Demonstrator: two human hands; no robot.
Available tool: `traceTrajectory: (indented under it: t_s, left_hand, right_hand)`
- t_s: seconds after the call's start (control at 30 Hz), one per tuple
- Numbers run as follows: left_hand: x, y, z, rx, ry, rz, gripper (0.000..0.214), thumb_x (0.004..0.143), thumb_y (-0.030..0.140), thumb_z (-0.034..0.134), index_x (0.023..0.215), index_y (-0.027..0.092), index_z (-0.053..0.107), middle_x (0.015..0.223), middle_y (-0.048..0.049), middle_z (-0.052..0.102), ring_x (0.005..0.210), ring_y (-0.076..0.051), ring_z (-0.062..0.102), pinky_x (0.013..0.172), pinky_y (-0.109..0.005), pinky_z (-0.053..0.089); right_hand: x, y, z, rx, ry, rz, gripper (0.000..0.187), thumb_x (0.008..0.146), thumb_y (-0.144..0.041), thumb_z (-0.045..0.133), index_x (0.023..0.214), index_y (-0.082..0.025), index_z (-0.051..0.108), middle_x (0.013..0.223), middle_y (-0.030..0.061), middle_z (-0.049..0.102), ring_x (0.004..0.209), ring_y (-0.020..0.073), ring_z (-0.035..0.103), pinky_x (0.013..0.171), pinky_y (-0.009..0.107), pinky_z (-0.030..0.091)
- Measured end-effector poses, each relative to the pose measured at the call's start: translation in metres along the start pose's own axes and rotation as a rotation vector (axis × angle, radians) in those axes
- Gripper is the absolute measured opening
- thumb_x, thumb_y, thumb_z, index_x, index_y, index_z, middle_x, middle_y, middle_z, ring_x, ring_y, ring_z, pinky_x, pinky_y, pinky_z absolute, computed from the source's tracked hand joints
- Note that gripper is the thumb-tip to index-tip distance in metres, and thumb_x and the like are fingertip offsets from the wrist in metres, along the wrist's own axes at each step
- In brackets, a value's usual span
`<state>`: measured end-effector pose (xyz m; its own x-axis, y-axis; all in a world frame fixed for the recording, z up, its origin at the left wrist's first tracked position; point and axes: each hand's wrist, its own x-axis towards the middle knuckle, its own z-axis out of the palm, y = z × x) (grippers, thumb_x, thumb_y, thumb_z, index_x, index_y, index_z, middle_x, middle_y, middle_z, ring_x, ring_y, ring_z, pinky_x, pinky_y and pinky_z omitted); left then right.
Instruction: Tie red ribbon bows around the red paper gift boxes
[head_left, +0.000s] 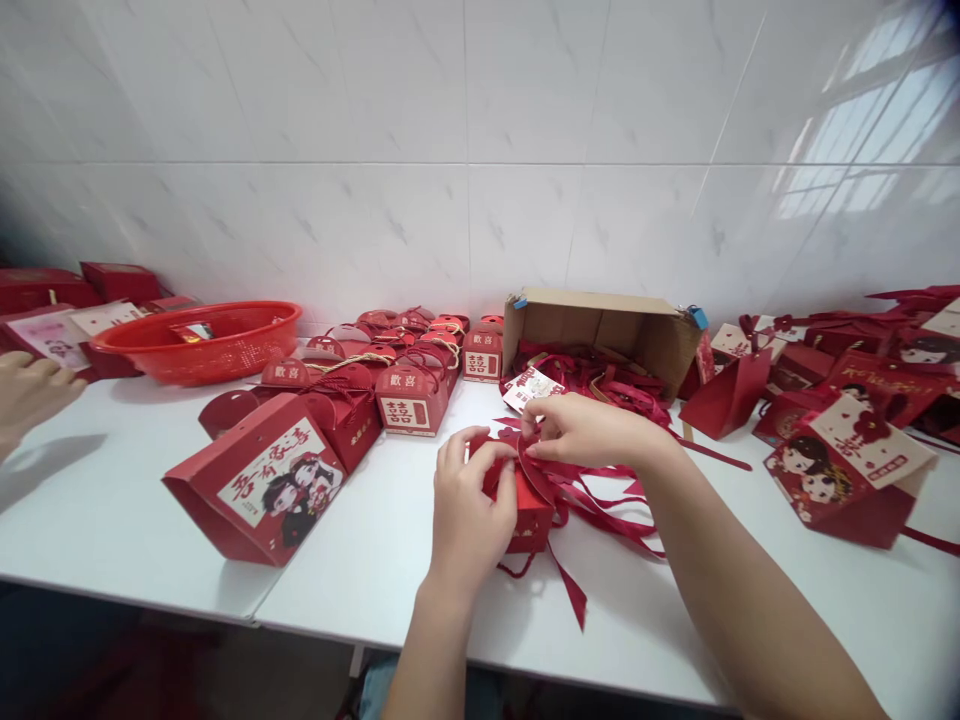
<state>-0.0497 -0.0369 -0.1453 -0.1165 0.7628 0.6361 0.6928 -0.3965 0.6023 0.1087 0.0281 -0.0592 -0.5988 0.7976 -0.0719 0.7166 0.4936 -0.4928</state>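
A small red gift box (pixel 531 522) stands on the white table in front of me, with a dark red cord (pixel 519 572) hanging at its near side. My left hand (pixel 474 498) curls round the left side and top of the box, thumb and fingers closed at its upper edge. From the right, my right hand (pixel 574 430) reaches over the top, its thumb and forefinger pinched together at the rounded lid flap (pixel 534 476). What lies between those fingertips is too small to tell. Loose dark red ribbons (pixel 611 515) spread beside the box to the right.
Behind stands a cardboard box (pixel 600 300) on its side, with ribbons inside. Several red gift boxes (pixel 409 405) and a larger box (pixel 259 485) are at left, near a red plastic basket (pixel 199 365). More boxes (pixel 847 470) crowd the right. Another person's hand (pixel 34 395) shows far left.
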Motion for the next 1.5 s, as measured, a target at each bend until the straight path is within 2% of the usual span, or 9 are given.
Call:
traceTrajectory:
  t_s: [0.17,0.33,0.5,0.6,0.7,0.8,0.9,1.1,1.5]
  left_hand:
    - [0.003,0.001,-0.002,-0.101,0.161,0.04,0.014,0.085,0.013,0.052,0.086,0.021,0.065,0.104,-0.0072,0.054,0.106,-0.02,0.055,0.092,-0.034,0.046]
    - [0.004,0.003,-0.007,-0.109,0.285,0.084,0.011,0.083,0.015,0.058,0.088,0.021,0.066,0.102,-0.0056,0.056,0.103,-0.019,0.056,0.092,-0.032,0.046]
    - [0.004,0.0,-0.021,-0.111,0.076,-0.021,0.031,0.079,0.021,0.062,0.109,0.023,0.061,0.105,-0.0052,0.06,0.1,-0.02,0.058,0.088,-0.034,0.048]
    - [0.005,-0.001,-0.027,-0.143,-0.072,-0.083,0.03,0.078,0.023,0.062,0.108,0.023,0.061,0.104,-0.0045,0.063,0.096,-0.02,0.06,0.085,-0.033,0.049]
    - [0.006,-0.001,-0.028,-0.264,-0.018,-0.257,0.024,0.078,0.029,0.062,0.1,0.021,0.062,0.094,-0.0052,0.066,0.087,-0.019,0.063,0.073,-0.029,0.053]
    - [0.007,-0.002,-0.026,-0.342,0.114,-0.404,0.025,0.079,0.035,0.06,0.098,0.019,0.06,0.085,-0.0049,0.065,0.08,-0.019,0.063,0.064,-0.025,0.05]
    - [0.008,-0.005,-0.026,-0.384,0.158,-0.465,0.023,0.079,0.037,0.058,0.094,0.02,0.059,0.083,-0.0035,0.065,0.079,-0.018,0.062,0.063,-0.025,0.048]
    - [0.009,-0.008,-0.027,-0.48,0.127,-0.515,0.024,0.077,0.037,0.059,0.092,0.019,0.06,0.088,-0.0039,0.064,0.084,-0.019,0.061,0.066,-0.027,0.048]
    - [0.01,-0.001,-0.022,-0.678,0.065,-0.605,0.032,0.073,0.044,0.059,0.093,0.02,0.055,0.075,0.0009,0.054,0.069,-0.015,0.055,0.044,-0.021,0.048]
  right_hand:
    - [-0.004,-0.002,-0.005,0.067,0.011,-0.082,0.026,0.082,-0.032,0.056,0.104,-0.021,0.064,0.102,0.0058,0.066,0.086,0.0184,0.061,0.067,0.025,0.045]
    - [-0.001,-0.008,-0.003,0.133,-0.004,-0.214,0.023,0.084,-0.036,0.055,0.09,-0.018,0.068,0.092,0.0043,0.065,0.08,0.0166,0.058,0.066,0.026,0.043]
    - [-0.006,-0.011,-0.006,0.363,0.119,-0.239,0.023,0.085,-0.037,0.054,0.078,-0.017,0.063,0.076,0.0012,0.059,0.07,0.0128,0.052,0.063,0.025,0.04]
    - [-0.016,-0.014,-0.011,0.524,0.275,-0.239,0.027,0.086,-0.042,0.053,0.076,-0.017,0.06,0.068,-0.0014,0.051,0.059,0.0099,0.043,0.056,0.024,0.035]
    - [-0.023,-0.02,-0.014,0.73,0.421,-0.33,0.026,0.086,-0.042,0.054,0.075,-0.018,0.056,0.065,-0.0035,0.045,0.056,0.0086,0.039,0.054,0.022,0.032]
    - [-0.022,-0.027,-0.008,0.859,0.36,-0.404,0.028,0.087,-0.039,0.053,0.068,-0.018,0.051,0.064,-0.0032,0.046,0.058,0.0092,0.042,0.057,0.023,0.034]
    - [-0.011,-0.033,0.006,0.657,0.251,-0.292,0.026,0.084,-0.031,0.052,0.063,-0.018,0.047,0.06,-0.0039,0.043,0.055,0.0089,0.039,0.054,0.023,0.031]
    - [0.012,-0.035,0.035,0.186,0.223,-0.161,0.026,0.079,-0.023,0.049,0.055,-0.018,0.041,0.058,-0.003,0.045,0.056,0.01,0.041,0.053,0.024,0.03]
    - [0.025,-0.027,0.044,0.116,0.138,-0.222,0.028,0.086,-0.027,0.046,0.06,-0.017,0.046,0.067,0.0013,0.052,0.065,0.0127,0.045,0.061,0.025,0.034]
